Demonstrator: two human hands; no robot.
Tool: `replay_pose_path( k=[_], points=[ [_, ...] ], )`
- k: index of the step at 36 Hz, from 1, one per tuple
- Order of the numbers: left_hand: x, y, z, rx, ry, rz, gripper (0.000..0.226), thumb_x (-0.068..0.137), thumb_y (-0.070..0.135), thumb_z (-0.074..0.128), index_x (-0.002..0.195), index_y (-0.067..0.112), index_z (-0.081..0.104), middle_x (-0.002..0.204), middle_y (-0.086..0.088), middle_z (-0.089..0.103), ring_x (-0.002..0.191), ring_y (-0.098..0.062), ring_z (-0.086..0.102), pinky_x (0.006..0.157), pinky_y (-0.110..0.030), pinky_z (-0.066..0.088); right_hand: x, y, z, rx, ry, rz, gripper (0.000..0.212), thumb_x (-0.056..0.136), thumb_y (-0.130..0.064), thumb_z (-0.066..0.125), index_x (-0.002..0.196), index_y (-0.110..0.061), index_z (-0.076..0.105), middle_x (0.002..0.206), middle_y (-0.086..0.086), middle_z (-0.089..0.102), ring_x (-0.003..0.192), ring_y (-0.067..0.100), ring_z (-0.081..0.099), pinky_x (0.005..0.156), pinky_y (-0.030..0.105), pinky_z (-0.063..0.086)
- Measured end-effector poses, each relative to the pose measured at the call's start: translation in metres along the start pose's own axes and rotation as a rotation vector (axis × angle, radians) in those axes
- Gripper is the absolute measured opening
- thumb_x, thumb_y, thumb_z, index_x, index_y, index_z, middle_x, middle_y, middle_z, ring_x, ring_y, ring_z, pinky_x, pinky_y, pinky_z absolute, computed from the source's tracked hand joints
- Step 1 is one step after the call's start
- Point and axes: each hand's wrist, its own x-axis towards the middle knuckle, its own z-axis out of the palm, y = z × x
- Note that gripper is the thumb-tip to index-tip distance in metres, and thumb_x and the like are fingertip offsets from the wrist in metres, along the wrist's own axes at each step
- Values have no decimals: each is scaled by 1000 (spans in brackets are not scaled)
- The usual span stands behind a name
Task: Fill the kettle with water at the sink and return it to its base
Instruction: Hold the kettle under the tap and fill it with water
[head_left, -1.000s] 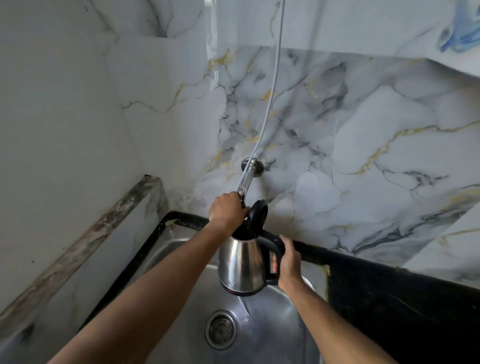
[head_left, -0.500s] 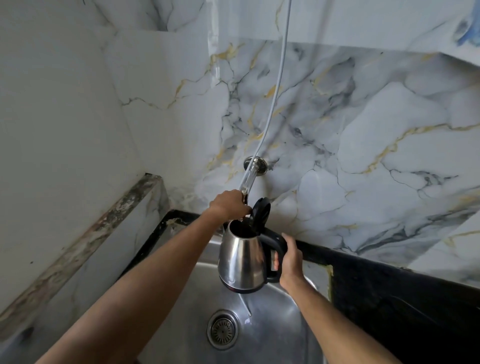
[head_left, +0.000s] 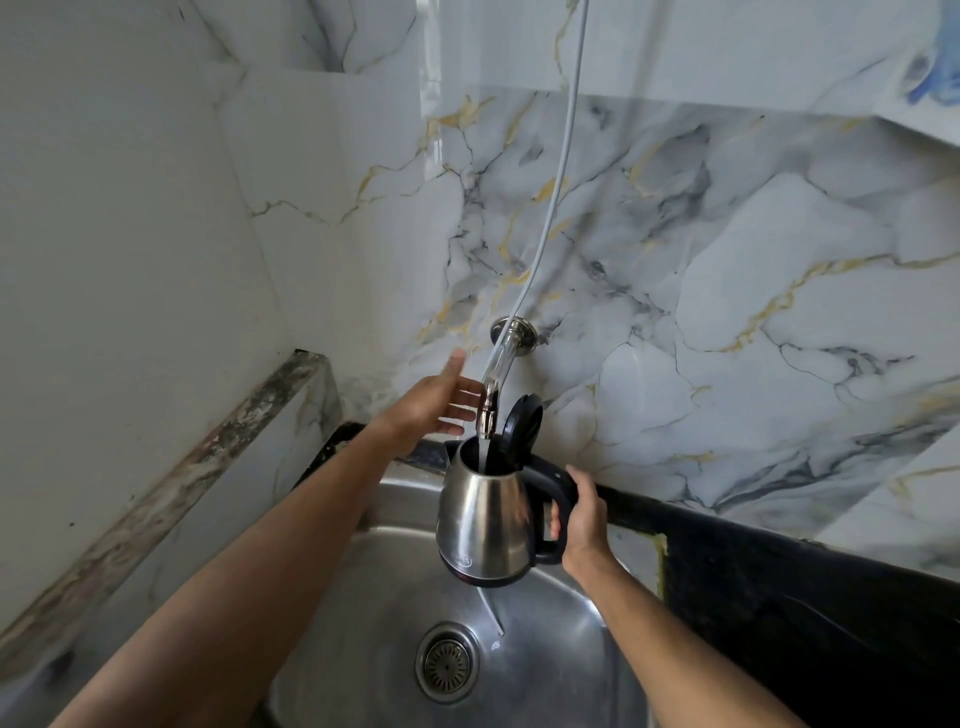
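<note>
Filling begins: kettle (head_left: 485, 519) under running tap (head_left: 488, 410), centre frame.
Left hand (head_left: 434, 408) has let go of the tap, fingers apart; right hand (head_left: 582, 512) clamps the handle above the sink (head_left: 363, 597); water now enters.

A single head-worn wide-angle view looks forward and down from close above the sink (head_left: 363, 597), facing the marble wall (head_left: 727, 260). Both forearms reach in from the bottom edge, and the tap (head_left: 501, 364) sits near the centre.
</note>
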Motion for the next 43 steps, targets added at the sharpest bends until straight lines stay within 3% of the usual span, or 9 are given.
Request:
replay_pose_path(
  k=[7, 14, 22, 33, 43],
  points=[
    [-6, -1, -8, -204, -74, -55, 106, 81, 86, 11, 115, 4, 69, 104, -15, 74, 96, -30, 70, 81, -42, 58, -5, -6, 2, 2, -27, 4, 50, 91, -37, 56, 52, -6, 54, 34, 3, 41, 29, 16, 35, 33, 23, 26],
    [-12, 4, -9, -140, -88, -32, 106, 79, 87, 9, 113, 9, 72, 111, -15, 73, 99, -29, 70, 90, -46, 55, -5, -5, 0, -7, -29, 9, 48, 91, -37, 56, 54, -7, 57, 36, 2, 43, 30, 15, 37, 34, 23, 28],
    [-14, 3, -9, -127, -98, -25, 106, 79, 87, 8, 116, 10, 71, 116, -15, 72, 107, -30, 69, 89, -45, 55, -4, -4, -1, -8, -56, -4, 49, 93, -37, 53, 54, -8, 57, 36, 1, 43, 30, 15, 37, 35, 22, 28],
    [-6, 0, -11, -144, -114, -24, 107, 70, 94, 14, 108, 14, 75, 110, -13, 74, 103, -28, 71, 82, -42, 55, -2, -3, -1, 10, -62, 17, 42, 93, -36, 53, 60, -10, 58, 39, -1, 45, 33, 13, 40, 37, 22, 32],
    [-5, -2, -12, -133, -126, -8, 107, 66, 97, 18, 106, 17, 76, 111, -12, 74, 105, -29, 70, 84, -44, 55, 4, 2, -2, -12, -98, -35, 49, 91, -36, 52, 46, -16, 59, 37, 0, 43, 32, 14, 37, 36, 25, 28]
  ],
)
